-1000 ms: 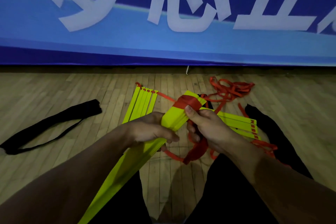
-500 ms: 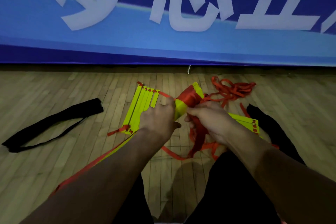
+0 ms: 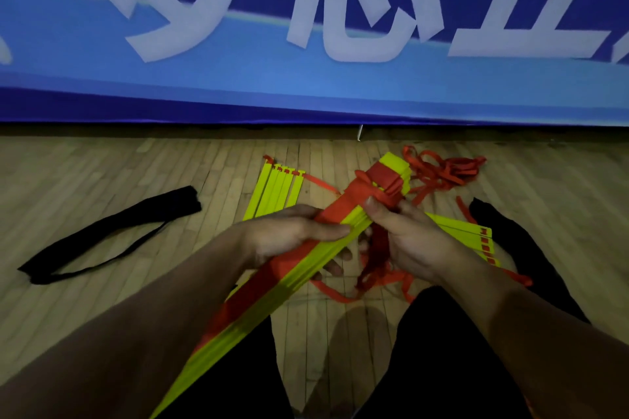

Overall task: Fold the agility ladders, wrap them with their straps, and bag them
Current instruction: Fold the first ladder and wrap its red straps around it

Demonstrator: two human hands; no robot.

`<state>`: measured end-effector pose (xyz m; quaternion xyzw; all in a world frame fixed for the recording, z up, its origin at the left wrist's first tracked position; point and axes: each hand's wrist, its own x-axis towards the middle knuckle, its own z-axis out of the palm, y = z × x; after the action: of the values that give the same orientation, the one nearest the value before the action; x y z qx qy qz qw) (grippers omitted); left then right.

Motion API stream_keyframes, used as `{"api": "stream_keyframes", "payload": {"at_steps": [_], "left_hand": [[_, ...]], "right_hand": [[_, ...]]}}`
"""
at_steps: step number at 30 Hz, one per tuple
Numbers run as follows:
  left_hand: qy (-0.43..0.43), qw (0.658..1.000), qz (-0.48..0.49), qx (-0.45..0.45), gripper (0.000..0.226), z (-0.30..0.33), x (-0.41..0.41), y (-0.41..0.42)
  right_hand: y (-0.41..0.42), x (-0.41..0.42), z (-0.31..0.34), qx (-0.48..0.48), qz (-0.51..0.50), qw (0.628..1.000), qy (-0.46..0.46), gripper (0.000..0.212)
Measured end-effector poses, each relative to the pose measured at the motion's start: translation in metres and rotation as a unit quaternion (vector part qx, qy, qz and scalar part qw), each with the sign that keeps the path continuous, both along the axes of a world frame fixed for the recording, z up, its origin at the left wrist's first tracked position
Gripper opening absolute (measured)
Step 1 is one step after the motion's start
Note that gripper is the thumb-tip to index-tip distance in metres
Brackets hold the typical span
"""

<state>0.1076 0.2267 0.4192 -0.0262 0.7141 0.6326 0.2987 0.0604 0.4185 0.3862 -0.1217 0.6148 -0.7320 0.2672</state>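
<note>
Nearest, the left hand (image 3: 296, 238) clenches the folded ladder bundle (image 3: 272, 303), whose long axis runs from seven o'clock up to one o'clock, while the right hand (image 3: 412, 241) just beyond pinches the red strap (image 3: 381, 187) wound near its far tip

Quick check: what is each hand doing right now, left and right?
Left hand: closed around the folded ladder bundle.
Right hand: closed on the red strap, thumb pressing the wrapped end.
</note>
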Motion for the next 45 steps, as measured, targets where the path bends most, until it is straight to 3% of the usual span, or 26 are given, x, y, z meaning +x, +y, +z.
{"api": "stream_keyframes", "payload": {"at_steps": [2, 4, 6, 8, 10, 12, 14, 15, 16, 17, 19, 21, 23, 25, 27, 29, 32, 34, 36, 38, 39, 42, 43, 45], "left_hand": [[0.031, 0.997, 0.049, -0.04, 0.023, -0.006, -0.001, 0.006], [0.094, 0.981, 0.074, -0.153, 0.019, -0.013, -0.006, 0.012], [0.164, 0.925, 0.073, -0.335, 0.032, -0.02, -0.011, 0.017], [0.225, 0.83, 0.073, -0.504, 0.04, -0.023, -0.014, 0.024], [0.271, 0.755, 0.062, -0.594, 0.049, -0.025, -0.014, 0.032], [0.312, 0.715, 0.046, -0.625, 0.054, -0.029, -0.007, 0.04], [0.357, 0.703, 0.018, -0.615, 0.053, -0.031, 0.001, 0.04], [0.366, 0.717, -0.004, -0.594, 0.052, -0.029, 0.003, 0.035], [0.359, 0.754, -0.018, -0.549, 0.052, -0.026, 0.004, 0.026], [0.333, 0.82, 0.0, -0.465, 0.051, -0.023, 0.004, 0.017], [0.202, 0.955, 0.084, -0.198, 0.049, -0.015, 0.001, 0.002], [0.019, 0.997, 0.076, 0.01, 0.045, -0.015, 0.001, -0.005], [-0.057, 0.994, 0.021, 0.086, 0.034, -0.015, 0.006, -0.004], [-0.036, 0.996, 0.048, 0.069, 0.025, -0.013, 0.004, -0.002], [0.002, 0.995, 0.098, 0.002, 0.018, -0.012, -0.002, 0.0], [0.079, 0.979, 0.105, -0.154, 0.024, -0.016, -0.011, 0.004], [0.2, 0.868, 0.1, -0.443, 0.038, -0.026, -0.017, 0.019], [0.24, 0.818, 0.063, -0.52, 0.041, -0.032, -0.01, 0.032], [0.271, 0.788, -0.011, -0.553, 0.054, -0.038, -0.001, 0.041], [0.277, 0.8, -0.036, -0.531, 0.059, -0.032, 0.003, 0.035], [0.26, 0.836, -0.017, -0.484, 0.058, -0.027, 0.003, 0.027], [0.102, 0.974, 0.064, -0.192, 0.047, -0.01, 0.0, 0.006], [0.044, 0.993, 0.064, -0.092, 0.04, -0.008, 0.0, 0.002], [-0.012, 0.999, 0.035, 0.026, 0.026, -0.008, 0.002, -0.002]], "right_hand": [[0.0, -0.002, 0.002, 0.11, -0.015, 0.993, 0.038, 0.043], [-0.003, -0.005, 0.003, 0.225, -0.032, 0.972, 0.057, 0.049], [-0.012, -0.005, 0.005, 0.294, -0.05, 0.951, 0.085, 0.049], [-0.023, -0.001, 0.008, 0.315, -0.053, 0.942, 0.099, 0.047], [-0.033, 0.001, 0.011, 0.302, -0.063, 0.947, 0.085, 0.049], [-0.036, -0.001, 0.015, 0.278, -0.101, 0.953, 0.067, 0.05], [-0.032, -0.004, 0.012, 0.238, -0.123, 0.963, 0.035, 0.043], [-0.028, -0.004, 0.01, 0.212, -0.119, 0.97, 0.01, 0.039], [-0.023, -0.003, 0.007, 0.182, -0.107, 0.977, -0.011, 0.037], [-0.018, -0.002, 0.005, 0.144, -0.092, 0.985, -0.025, 0.036], [-0.012, 0.001, 0.002, 0.057, -0.061, 0.996, -0.032, 0.032], [-0.01, 0.003, 0.002, -0.001, -0.031, 0.999, -0.027, 0.032], [-0.011, 0.002, 0.004, 0.012, -0.017, 1.0, -0.01, 0.037], [-0.011, -0.001, 0.005, 0.075, -0.025, 0.997, 0.003, 0.043], [-0.011, -0.005, 0.007, 0.147, -0.04, 0.988, 0.008, 0.05], [-0.017, -0.006, 0.007, 0.176, -0.052, 0.983, -0.002, 0.052], [-0.029, -0.008, 0.01, 0.188, -0.081, 0.979, -0.004, 0.059], [-0.033, -0.007, 0.01, 0.195, -0.101, 0.975, 0.019, 0.052], [-0.03, -0.007, 0.007, 0.183, -0.118, 0.976, 0.019, 0.04], [-0.025, -0.006, 0.003, 0.149, -0.117, 0.982, -0.009, 0.032], [-0.022, -0.005, 0.002, 0.124, -0.105, 0.986, -0.02, 0.031], [-0.014, -0.007, 0.002, 0.054, -0.045, 0.997, -0.011, 0.03], [-0.012, -0.007, 0.002, 0.039, -0.03, 0.999, 0.0, 0.031], [-0.01, -0.008, 0.002, 0.037, -0.005, 0.999, 0.02, 0.034]]}}
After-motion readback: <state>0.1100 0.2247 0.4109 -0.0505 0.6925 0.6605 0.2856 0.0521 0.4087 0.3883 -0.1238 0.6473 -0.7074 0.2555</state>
